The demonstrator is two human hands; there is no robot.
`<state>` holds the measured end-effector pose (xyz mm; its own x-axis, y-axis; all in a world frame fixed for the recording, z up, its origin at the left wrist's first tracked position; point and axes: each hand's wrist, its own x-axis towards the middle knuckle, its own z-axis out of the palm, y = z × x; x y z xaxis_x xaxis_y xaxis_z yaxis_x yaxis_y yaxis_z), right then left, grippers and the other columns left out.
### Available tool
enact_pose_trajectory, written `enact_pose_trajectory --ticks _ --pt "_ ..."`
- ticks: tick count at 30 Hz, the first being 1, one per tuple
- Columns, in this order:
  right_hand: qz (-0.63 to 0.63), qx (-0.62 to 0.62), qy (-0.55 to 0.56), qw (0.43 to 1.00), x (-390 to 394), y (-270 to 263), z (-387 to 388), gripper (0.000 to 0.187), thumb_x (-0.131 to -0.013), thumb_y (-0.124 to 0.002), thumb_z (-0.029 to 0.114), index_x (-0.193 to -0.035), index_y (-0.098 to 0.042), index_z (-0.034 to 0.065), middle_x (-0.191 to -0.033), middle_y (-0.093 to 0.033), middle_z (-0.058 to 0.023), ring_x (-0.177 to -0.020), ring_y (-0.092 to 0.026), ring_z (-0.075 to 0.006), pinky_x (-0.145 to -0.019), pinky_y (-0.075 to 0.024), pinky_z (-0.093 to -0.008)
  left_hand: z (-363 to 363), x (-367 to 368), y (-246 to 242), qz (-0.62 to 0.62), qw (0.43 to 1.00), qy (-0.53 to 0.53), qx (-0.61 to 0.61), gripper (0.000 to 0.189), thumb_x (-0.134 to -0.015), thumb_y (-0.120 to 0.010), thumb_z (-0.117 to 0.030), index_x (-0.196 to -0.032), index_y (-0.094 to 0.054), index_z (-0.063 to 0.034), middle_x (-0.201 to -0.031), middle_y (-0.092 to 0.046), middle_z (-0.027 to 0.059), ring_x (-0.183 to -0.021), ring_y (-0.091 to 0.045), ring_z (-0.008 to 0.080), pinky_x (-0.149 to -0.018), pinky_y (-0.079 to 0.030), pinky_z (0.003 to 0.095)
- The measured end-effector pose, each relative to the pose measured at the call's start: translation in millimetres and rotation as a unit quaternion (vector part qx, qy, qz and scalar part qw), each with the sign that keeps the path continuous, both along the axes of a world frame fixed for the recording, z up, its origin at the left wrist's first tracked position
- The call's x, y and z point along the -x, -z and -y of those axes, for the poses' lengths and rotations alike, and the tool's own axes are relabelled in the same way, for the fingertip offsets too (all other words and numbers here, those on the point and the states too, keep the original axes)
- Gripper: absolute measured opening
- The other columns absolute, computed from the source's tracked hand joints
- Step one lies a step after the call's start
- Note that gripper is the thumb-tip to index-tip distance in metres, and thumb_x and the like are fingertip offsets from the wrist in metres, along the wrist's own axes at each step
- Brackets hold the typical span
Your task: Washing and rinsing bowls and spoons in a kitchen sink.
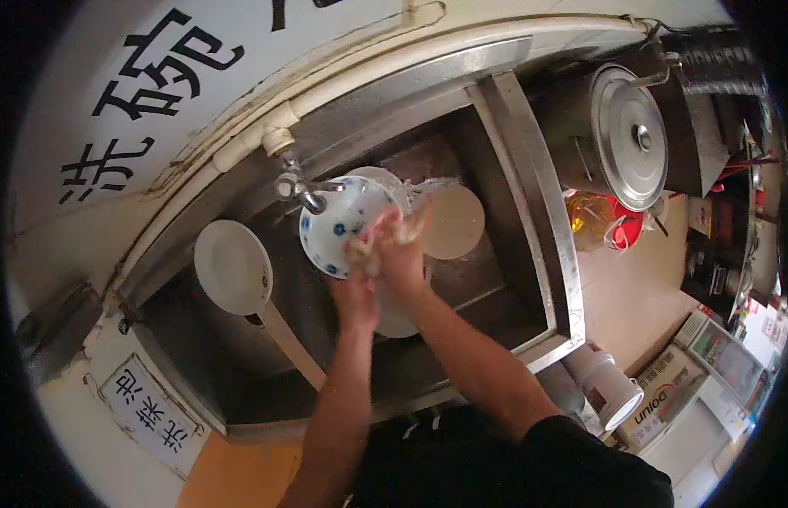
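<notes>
Over the stainless steel sink (pixel 505 279), my left hand (pixel 359 298) and my right hand (pixel 400 254) are close together at a white bowl with blue flowers (pixel 330 235). A blurred pinkish, pale cloth (pixel 368 241) is in my right hand, against the bowl. My left hand is at the bowl's lower edge; its fingers are blurred and partly hidden. The bowl is under the metal faucet (pixel 311 198). A round pale plate (pixel 457 222) lies in the basin to the right, and another pale dish (pixel 394 317) shows beneath my hands.
A white oval plate (pixel 232 267) rests by the sink divider (pixel 295 349) at left. Right of the sink stand a large lidded metal pot (pixel 629 136), a container of yellow liquid (pixel 587 216), a white bucket (pixel 613 397) and a cardboard box (pixel 664 394). A pipe (pixel 368 66) runs along the wall.
</notes>
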<state>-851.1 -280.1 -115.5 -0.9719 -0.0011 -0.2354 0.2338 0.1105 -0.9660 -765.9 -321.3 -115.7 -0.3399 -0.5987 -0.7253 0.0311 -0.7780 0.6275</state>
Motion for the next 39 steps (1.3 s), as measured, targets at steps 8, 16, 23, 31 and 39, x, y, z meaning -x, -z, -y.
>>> enact_pose_trajectory --ticks 8,16,23,31,39 --pt "0.11 0.162 0.017 0.981 24 -26 -2 0.043 -0.083 -0.074 0.009 -0.124 -0.06 0.0014 -0.11 -0.067 -0.0117 -0.101 -0.063 -0.0176 -0.08 -0.056 -0.0346 18 -15 3 -0.036 0.997 0.064 0.033 0.068 -0.083 -0.067 -0.004 -0.145 -0.041 -0.0103 -0.137 -0.055 0.0102 -0.115 -0.06 0.0231 -0.1 -0.048 0.0406" --pt "-0.006 -0.128 -0.363 0.923 54 43 -48 0.025 -0.079 -0.074 0.002 -0.103 -0.068 0.0053 -0.09 -0.069 -0.0048 -0.072 -0.065 -0.0181 -0.068 -0.0574 -0.0338 63 -43 1 0.024 0.939 0.337 0.067 0.063 -0.087 -0.067 -0.008 -0.144 -0.04 -0.0023 -0.137 -0.055 0.0104 -0.12 -0.056 0.0252 -0.101 -0.047 0.0393" --pt "0.384 -0.018 -0.329 0.863 88 -10 -34 0.067 -0.079 -0.077 0.005 -0.138 -0.044 0.0068 -0.123 -0.06 -0.0105 -0.108 -0.062 -0.0225 -0.091 -0.0543 -0.0406 71 -61 12 0.058 0.847 0.521 0.093 0.068 -0.086 -0.063 -0.002 -0.148 -0.034 -0.0079 -0.145 -0.046 0.0135 -0.127 -0.052 0.0273 -0.093 -0.051 0.0475" --pt "0.378 0.067 -0.231 0.894 61 42 -53 0.073 -0.082 -0.075 0.015 -0.144 -0.039 0.0013 -0.122 -0.064 -0.0114 -0.107 -0.063 -0.0231 -0.09 -0.0522 -0.035 37 -39 4 0.03 0.948 0.316 0.003 0.059 -0.087 -0.065 -0.005 -0.141 -0.042 -0.0068 -0.132 -0.056 0.0128 -0.114 -0.06 0.0239 -0.089 -0.054 0.0381" --pt "0.247 0.123 -0.162 0.947 31 55 -39 0.055 -0.083 -0.071 0.007 -0.132 -0.048 0.0013 -0.111 -0.067 -0.0074 -0.107 -0.063 -0.0177 -0.094 -0.0514 -0.0343 20 -43 12 0.051 0.95 0.273 0.14 0.046 -0.091 -0.061 -0.01 -0.136 -0.053 -0.0002 -0.126 -0.063 0.0096 -0.115 -0.058 0.0189 -0.098 -0.044 0.0324"
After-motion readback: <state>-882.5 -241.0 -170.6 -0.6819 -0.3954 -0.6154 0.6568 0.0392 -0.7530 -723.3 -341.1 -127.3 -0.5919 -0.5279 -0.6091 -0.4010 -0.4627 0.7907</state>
